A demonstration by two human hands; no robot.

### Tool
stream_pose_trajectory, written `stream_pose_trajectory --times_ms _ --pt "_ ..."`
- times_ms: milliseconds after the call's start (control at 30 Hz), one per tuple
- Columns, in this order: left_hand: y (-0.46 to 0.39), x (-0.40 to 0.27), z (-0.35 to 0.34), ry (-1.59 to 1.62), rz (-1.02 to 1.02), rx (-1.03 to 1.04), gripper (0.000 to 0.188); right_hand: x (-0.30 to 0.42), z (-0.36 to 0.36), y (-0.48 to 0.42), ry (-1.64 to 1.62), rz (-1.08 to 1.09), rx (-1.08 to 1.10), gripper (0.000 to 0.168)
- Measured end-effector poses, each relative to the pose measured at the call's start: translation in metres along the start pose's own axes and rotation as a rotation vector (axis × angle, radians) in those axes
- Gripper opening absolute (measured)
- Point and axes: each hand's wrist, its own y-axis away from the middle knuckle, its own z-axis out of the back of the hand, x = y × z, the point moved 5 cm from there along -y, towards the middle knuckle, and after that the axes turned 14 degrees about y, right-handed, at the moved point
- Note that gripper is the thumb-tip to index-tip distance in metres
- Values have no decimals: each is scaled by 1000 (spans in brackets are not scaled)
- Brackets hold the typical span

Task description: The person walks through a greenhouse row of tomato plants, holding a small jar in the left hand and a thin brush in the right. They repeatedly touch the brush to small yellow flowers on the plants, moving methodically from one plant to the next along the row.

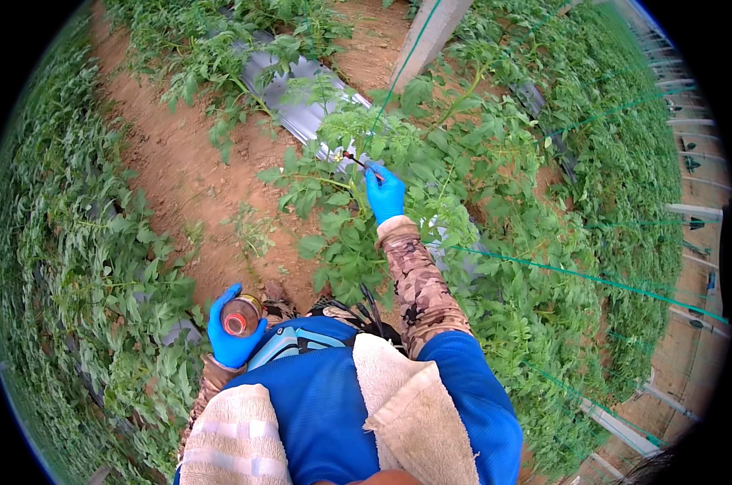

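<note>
A thin brush-like stick with a dark red tip is pinched in my right hand, which wears a blue glove. Its tip is at, or just in front of, a small yellow flower on a tomato plant; whether they touch I cannot tell. Low on the left, my left hand, also gloved in blue, is wrapped around a clear jar with a red-rimmed mouth. The jar's mouth faces up toward me, and what it contains is hard to make out.
Silvery plastic mulch runs under the plants. Green twine comes down near my right hand, and another green line crosses at the right. A concrete post stands ahead. Bare soil forms a path between leafy rows.
</note>
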Motion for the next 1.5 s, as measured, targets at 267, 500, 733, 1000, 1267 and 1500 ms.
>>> stream_pose_trajectory --times_ms 267,500,733,1000,1267,1500 --pt "3 0 12 2 22 -94 74 -4 -9 -15 127 1 17 24" --pt "-17 7 42 18 82 -129 72 1 4 5 -45 -57 10 20" --pt "-88 27 113 78 27 -312 70 164 -79 23 -308 -42 443 17" --pt "-177 46 232 28 -13 -481 64 375 -217 40 -346 562 954 23" --pt "-225 59 313 -153 -65 -565 66 457 -362 38 113 972 1170 20" --pt "-254 75 364 -149 -86 -731 67 471 -474 23 48 948 1327 17"
